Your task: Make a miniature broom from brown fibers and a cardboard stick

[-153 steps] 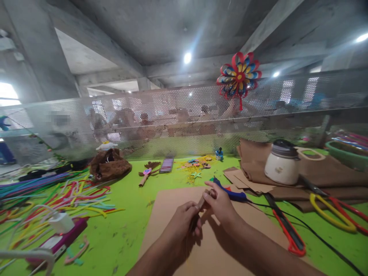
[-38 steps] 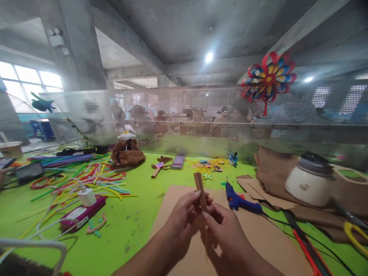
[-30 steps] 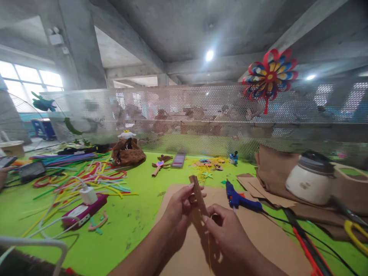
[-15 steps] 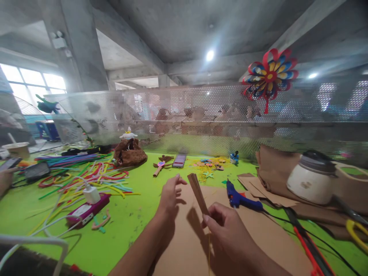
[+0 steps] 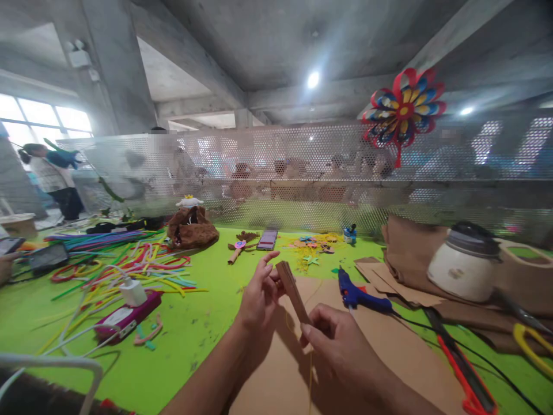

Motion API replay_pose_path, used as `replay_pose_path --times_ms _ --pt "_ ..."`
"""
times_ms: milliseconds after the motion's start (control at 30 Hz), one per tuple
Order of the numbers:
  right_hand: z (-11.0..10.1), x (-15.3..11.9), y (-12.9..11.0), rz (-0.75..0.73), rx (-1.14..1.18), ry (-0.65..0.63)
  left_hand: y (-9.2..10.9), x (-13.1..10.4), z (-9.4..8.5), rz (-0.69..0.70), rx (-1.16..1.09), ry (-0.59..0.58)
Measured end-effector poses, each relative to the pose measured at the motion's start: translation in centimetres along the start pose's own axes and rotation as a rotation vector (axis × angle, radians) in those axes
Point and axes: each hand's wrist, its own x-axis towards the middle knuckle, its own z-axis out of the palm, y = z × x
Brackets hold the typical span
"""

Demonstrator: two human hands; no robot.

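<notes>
Note a bright green table [image 5: 190, 340] across the lower view. Observe a perforated panel [image 5: 254, 164] standing along the table's far edge. Find a tan sheet [image 5: 276, 374] running out of view toward the table's near edge. Register a loose spread of coloured stems [image 5: 142, 253] toward the table's left edge. Log folded brown material [image 5: 410, 248] toward the far right corner, carrying a lidded cream jug [image 5: 460, 271]. Record the right hand [image 5: 334, 337] over the tan sheet, with thumb and fingers drawn together in a pinch. Record the left hand [image 5: 258, 300] to its left, with index finger raised and other fingers loosely curved. List a blue glue gun [image 5: 363, 298] lying across the sheet's far right corner. Enter a folded brown bundle [image 5: 294, 293] above the tan sheet, tilted, pinched at the lower end by the right hand, with the upper end beside the left fingertips; cannot tell whether gripped there too. Note a phone [image 5: 266, 239] lying flat near the table's far edge. Note a yellow thread [image 5: 310, 374] trailing over the tan sheet.
</notes>
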Motion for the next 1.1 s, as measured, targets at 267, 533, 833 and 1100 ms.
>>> replay_pose_path --times_ms 267,533,833,1100 --pt "-0.1 0.3 -0.1 0.115 0.154 -0.032 -0.9 0.1 0.5 -0.022 0.020 0.080" --pt "-0.1 0.4 -0.3 0.105 0.187 -0.009 -1.3 -1.2 1.0 -0.020 0.198 0.060" --pt "0.0 0.5 0.1 0.122 0.209 0.003 -0.7 -2.0 1.5 -0.182 0.237 0.008" --pt "0.2 0.8 0.3 0.140 0.190 0.025 -1.6 -1.0 0.5 -0.178 0.200 -0.051"
